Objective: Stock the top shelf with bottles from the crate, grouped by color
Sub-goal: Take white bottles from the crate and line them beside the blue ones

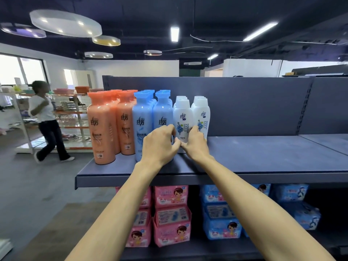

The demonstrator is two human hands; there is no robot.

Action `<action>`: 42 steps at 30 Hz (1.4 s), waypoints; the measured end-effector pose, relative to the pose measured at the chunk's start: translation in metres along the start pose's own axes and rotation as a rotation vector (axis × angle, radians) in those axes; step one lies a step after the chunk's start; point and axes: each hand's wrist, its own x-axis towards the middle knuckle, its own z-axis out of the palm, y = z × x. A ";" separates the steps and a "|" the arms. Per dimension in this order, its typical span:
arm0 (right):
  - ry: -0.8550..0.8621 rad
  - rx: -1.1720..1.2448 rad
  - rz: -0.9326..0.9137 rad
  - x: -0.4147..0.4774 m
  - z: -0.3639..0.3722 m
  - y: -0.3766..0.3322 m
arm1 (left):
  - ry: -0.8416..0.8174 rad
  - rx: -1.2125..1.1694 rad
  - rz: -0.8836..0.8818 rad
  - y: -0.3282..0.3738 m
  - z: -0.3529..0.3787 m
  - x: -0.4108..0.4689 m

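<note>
Orange bottles [101, 127] stand well left of my hands, blue bottles [143, 121] just behind my left hand [160, 143]. It and my right hand [195, 145] sit close together, both clasping the front white bottle [183, 119] on the top shelf [263, 153]. I judge I'm squaring it into line; next needs a clean release, then another bottle from the unseen crate.
</note>
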 end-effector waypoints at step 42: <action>0.010 -0.375 0.216 -0.188 -0.190 0.129 | -0.329 -0.285 0.208 0.180 0.035 -0.103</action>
